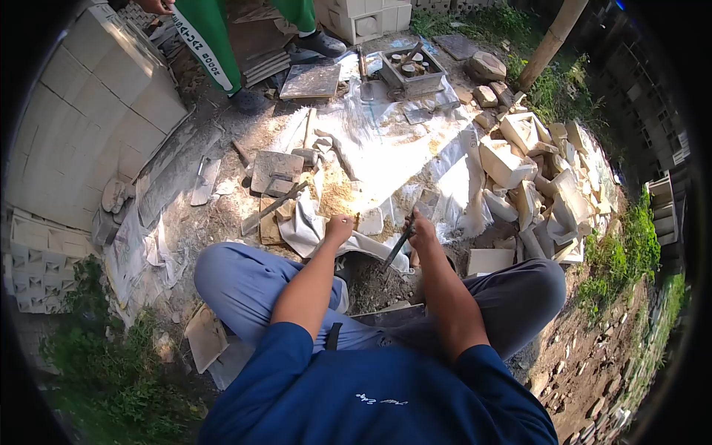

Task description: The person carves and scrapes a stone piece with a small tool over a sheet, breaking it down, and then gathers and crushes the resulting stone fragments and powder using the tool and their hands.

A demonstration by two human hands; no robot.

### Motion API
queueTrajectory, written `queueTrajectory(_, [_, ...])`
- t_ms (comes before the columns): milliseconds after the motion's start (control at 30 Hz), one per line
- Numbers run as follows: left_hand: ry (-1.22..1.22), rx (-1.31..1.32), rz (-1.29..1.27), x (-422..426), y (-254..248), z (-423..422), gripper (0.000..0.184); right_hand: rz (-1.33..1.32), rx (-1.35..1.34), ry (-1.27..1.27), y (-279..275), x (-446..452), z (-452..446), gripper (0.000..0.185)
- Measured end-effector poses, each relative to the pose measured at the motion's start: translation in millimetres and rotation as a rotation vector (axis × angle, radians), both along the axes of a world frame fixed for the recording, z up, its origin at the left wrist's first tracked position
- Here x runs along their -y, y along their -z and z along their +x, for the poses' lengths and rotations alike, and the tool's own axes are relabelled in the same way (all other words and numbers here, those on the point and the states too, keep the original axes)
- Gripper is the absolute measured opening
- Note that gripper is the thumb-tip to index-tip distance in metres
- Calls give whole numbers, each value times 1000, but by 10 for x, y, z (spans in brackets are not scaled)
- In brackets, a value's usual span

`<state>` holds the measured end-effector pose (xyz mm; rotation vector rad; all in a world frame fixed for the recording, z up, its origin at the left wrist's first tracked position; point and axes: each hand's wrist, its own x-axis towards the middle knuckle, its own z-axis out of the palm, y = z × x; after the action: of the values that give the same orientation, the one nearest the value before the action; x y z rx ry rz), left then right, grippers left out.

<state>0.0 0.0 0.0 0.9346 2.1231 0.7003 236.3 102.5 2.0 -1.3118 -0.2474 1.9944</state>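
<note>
Gripping a dark tool, the right hand reaches out ahead of the folded legs, and from my distant seat I see its fingers wrapped round the shaft. The tool slants down toward the left, its lower end above a patch of dark soil between the legs. A flat grey piece shows just beyond that fist — I cannot tell whether it belongs to the tool or lies behind it. The left hand is curled narrow near a small pale block; I cannot make out whether its fingers hold anything.

Past the hands I have a heap of yellowish grains beside a bright white sheet. Left of the heap lie a square board with a handle and, slanting just below it, a dark stick. Over on the right, broken pale blocks are piled up. Farther out I see a boxy frame with small round pieces in it. At the upper left, another person in green trousers stands near a pale block wall — one hand shows at the top edge.
</note>
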Motion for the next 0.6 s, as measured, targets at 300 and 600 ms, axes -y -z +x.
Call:
queueTrajectory(300, [186,-50,48,308,-260,198,36,-309,-217,17,-317,215,-365,22])
queueTrajectory(600, [346,-392,-185,689,-196,544,46,-14,153,-273,-281,354,-229,10])
